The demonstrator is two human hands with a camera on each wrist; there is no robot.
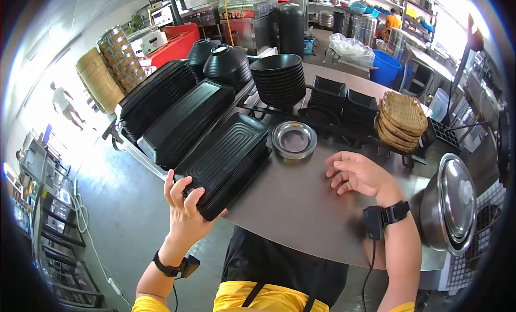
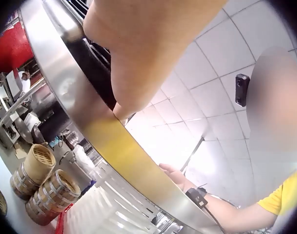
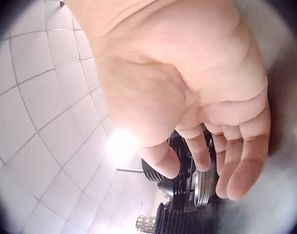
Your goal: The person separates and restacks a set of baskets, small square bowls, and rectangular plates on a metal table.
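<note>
A small stack of black rectangular plates (image 1: pixel 228 153) with ridged tops lies slantwise at the table's left edge. My left hand (image 1: pixel 188 210) grips its near end, fingertips on the rim and thumb at the near corner. In the left wrist view, the left hand (image 2: pixel 138 58) covers most of the stack. Over the tabletop hovers my right hand (image 1: pixel 357 175), palm turned inward, fingers loosely bent around nothing. Just left of that hand stands a short stack of round metal dishes (image 1: pixel 294 140). The right wrist view shows the right hand's bare palm (image 3: pixel 187 92) with those dishes (image 3: pixel 203 187) beyond.
Longer stacks of black plates (image 1: pixel 183 118) fill the left side. Behind are black bowls (image 1: pixel 278 78), small square black dishes (image 1: pixel 329 92) and woven trays (image 1: pixel 402 118). A lidded metal pot (image 1: pixel 451 204) stands right. A person (image 1: pixel 65 105) is in the far left background.
</note>
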